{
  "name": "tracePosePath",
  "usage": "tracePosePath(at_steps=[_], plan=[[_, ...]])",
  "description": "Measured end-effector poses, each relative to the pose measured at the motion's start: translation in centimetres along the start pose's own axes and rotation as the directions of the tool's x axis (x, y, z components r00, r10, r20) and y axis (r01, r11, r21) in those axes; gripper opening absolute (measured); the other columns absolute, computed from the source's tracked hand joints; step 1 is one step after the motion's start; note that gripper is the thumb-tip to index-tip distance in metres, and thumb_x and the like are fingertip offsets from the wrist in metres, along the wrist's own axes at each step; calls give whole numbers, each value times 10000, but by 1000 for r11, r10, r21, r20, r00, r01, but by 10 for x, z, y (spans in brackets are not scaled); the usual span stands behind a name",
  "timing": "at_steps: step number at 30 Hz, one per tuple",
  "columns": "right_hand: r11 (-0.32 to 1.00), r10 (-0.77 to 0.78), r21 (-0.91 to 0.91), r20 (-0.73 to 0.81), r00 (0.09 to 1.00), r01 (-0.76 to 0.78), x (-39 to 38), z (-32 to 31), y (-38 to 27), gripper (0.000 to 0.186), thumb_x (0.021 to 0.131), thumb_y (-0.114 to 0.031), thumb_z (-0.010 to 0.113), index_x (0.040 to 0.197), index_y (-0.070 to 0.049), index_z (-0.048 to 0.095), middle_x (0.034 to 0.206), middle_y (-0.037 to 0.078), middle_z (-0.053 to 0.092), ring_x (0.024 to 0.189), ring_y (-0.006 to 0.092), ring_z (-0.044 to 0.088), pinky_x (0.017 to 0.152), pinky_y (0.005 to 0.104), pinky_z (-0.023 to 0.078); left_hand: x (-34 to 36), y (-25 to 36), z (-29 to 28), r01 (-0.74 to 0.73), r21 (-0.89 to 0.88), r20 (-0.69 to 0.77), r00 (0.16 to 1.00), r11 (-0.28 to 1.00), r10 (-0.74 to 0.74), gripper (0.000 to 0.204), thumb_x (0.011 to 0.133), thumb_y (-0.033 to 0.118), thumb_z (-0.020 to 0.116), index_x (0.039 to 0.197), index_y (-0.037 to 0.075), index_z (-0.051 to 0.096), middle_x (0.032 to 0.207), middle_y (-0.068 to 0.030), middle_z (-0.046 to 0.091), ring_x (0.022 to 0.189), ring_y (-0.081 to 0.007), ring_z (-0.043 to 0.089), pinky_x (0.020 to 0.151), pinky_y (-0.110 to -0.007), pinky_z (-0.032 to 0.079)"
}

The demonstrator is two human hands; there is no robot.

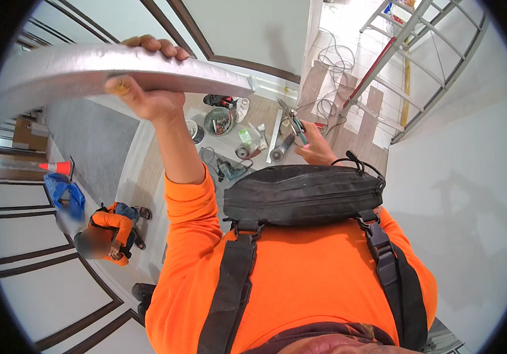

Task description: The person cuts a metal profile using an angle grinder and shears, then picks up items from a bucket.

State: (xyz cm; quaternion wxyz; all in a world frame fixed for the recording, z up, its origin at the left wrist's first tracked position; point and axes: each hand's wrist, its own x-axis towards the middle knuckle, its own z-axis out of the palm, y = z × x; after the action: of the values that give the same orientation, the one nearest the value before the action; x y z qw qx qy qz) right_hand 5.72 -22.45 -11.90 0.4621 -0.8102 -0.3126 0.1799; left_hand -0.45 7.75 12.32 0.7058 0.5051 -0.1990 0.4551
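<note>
My left hand (153, 100) is raised at upper left, closed around a long silver strip (206, 75), with fingers over its top and thumb beneath. The strip looks curved through the lens and runs out to the left edge. Lower and to the right, my right hand (315, 147) grips a cutting tool like snips or pliers (293, 121), with metal jaws and dark and teal handles, pointing up-left. A black chest bag (300, 194) hangs in front of me, partly below that hand.
Below me lie a bucket of tools (219, 121), grinders (278, 152) and a drill (230, 170). An aluminium ladder (377, 76) stands at right beside cables. A co-worker (115, 230) in orange crouches at lower left, near a traffic cone (58, 167) and blue bag (68, 197).
</note>
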Motion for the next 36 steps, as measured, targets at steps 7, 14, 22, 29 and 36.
tracePosePath(at_steps=[7,14,22,29,36], plan=[[1000,3,-11,-200,980,-5,26,3,-44,707,797,-165,688,1413,35,403,1314,284,484,1254,447,473,1063,459,408,-36,7,13,-268,49,-169,947,962,272,947,794,925,441,1227,83,473,986,-97,569,801,-243,588,693,-442,517],[983,-122,-171,-310,943,71,38,-19,-34,720,768,-186,705,1398,32,431,1278,278,514,1211,461,508,1031,479,435,-43,13,12,-297,139,-228,919,945,322,826,773,901,529,1154,169,546,968,-61,578,867,-254,591,747,-446,520],[892,346,-284,-74,935,-352,-31,-30,122,674,769,-228,754,1374,-21,544,1278,251,578,1200,403,572,1013,434,465,-124,17,-57,453,687,-591,803,568,74,323,872,13,725,1162,-71,609,1142,-131,657,981,-185,611,903,-323,492],[663,719,-473,186,670,-581,-144,-16,220,326,787,-205,724,998,26,637,840,272,651,862,437,653,789,503,508,-340,-7,-125,744,263,-964,171,614,206,397,839,-60,700,1208,-52,552,1168,-133,636,1039,-234,621,938,-369,498],[569,793,-726,361,490,-386,-124,2,191,351,807,-218,719,1053,16,628,885,265,661,881,435,663,796,511,510,-443,43,-162,618,76,-997,25,783,76,527,838,-36,691,1322,11,489,1252,-146,607,1139,-257,582,993,-454,471]])
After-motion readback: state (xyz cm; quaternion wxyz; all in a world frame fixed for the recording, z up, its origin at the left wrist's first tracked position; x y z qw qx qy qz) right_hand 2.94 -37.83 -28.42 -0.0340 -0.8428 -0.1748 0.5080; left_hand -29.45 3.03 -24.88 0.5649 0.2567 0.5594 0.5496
